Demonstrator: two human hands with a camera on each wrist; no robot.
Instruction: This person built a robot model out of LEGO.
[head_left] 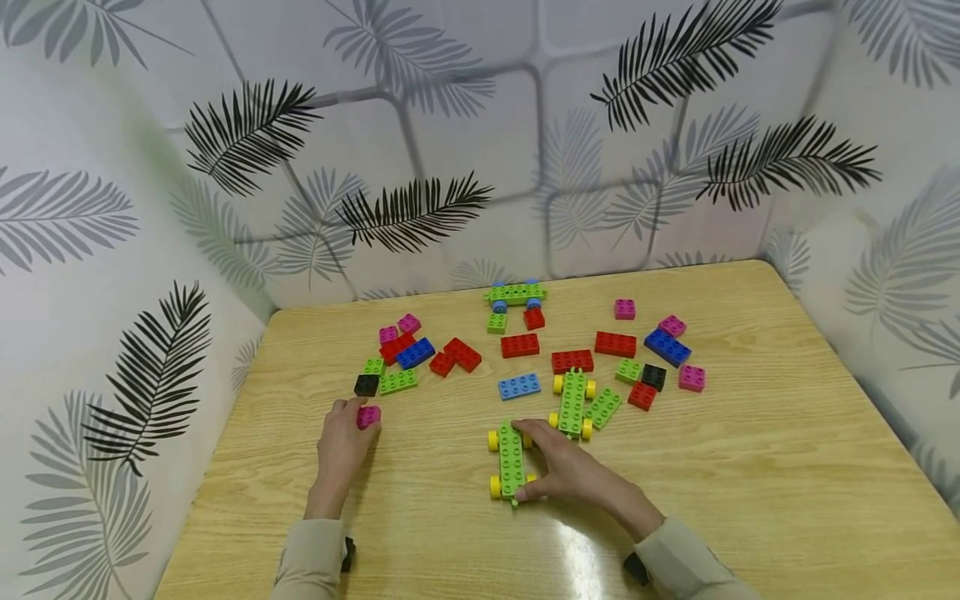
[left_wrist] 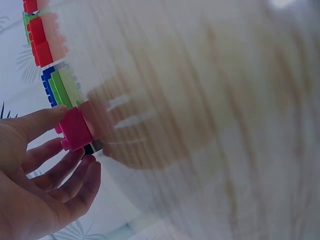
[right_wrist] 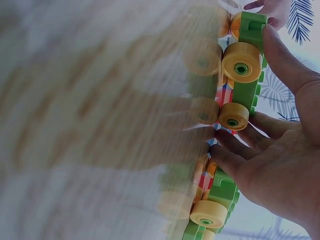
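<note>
Resting on the near half of the wooden table [head_left: 750, 500], the right hand [head_left: 570, 471] is curled around a green wheeled chassis [head_left: 512, 460] with yellow wheels, thumb at its near end and fingers [right_wrist: 235, 150] reaching across to the far end. The right wrist view shows those fingers tucked between the yellow wheels, the green plate clamped from both ends. Over on the left, the left hand [head_left: 341, 442] pinches a small pink brick [head_left: 368, 417] between thumb and fingertips [left_wrist: 75, 172]; the brick sits on the tabletop, just in front of a black brick [head_left: 366, 385] and a lime green brick [head_left: 397, 382]. A second green chassis with yellow wheels [head_left: 573, 403] lies just beyond the right hand, close to its fingers. Farther back, a scatter of red, blue, pink and green bricks spreads across the middle of the table, with a green chassis on blue wheels [head_left: 516, 293] near the far edge by the leaf-patterned wall [head_left: 480, 125].
</note>
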